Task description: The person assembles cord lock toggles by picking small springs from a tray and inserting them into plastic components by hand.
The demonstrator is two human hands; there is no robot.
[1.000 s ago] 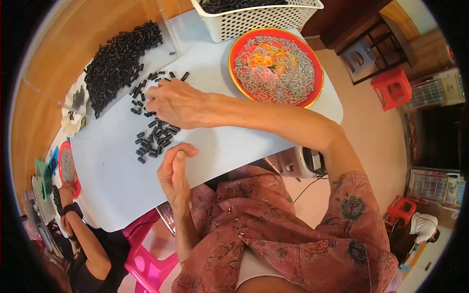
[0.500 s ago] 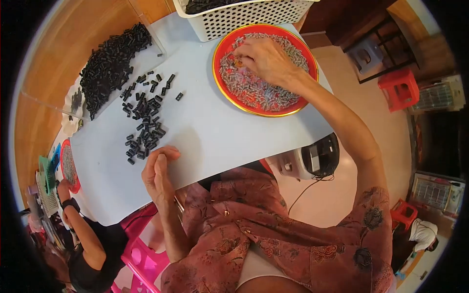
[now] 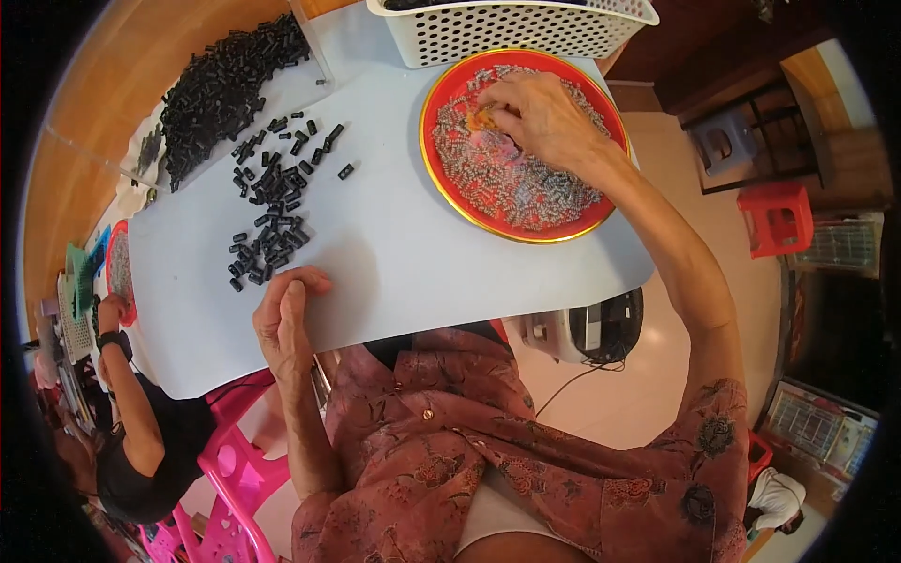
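My right hand (image 3: 540,117) is over a round red tray (image 3: 452,199) with a gold rim, its fingertips bent together down among many small silvery metal pieces (image 3: 511,199). Whatever is between those fingertips is hidden. An orange patch (image 3: 482,119) shows beside them on the tray. My left hand (image 3: 286,317) rests at the near edge of the table, curled with the thumb along the fingers; what it holds, if anything, cannot be seen. Just beyond it lies a loose spread of short black cylinders (image 3: 277,202).
A larger heap of black cylinders (image 3: 221,94) fills a clear-walled bin at the far left. Behind the tray stands a white perforated basket (image 3: 516,36). Another person (image 3: 141,432) works at the table's left end, by a pink chair (image 3: 235,469). Red stools (image 3: 774,220) stand at right.
The view has shifted, so the table contents sit slightly differently in the picture. My right hand stays in the tray with fingers bent; my left hand keeps its curled pose by the table edge.
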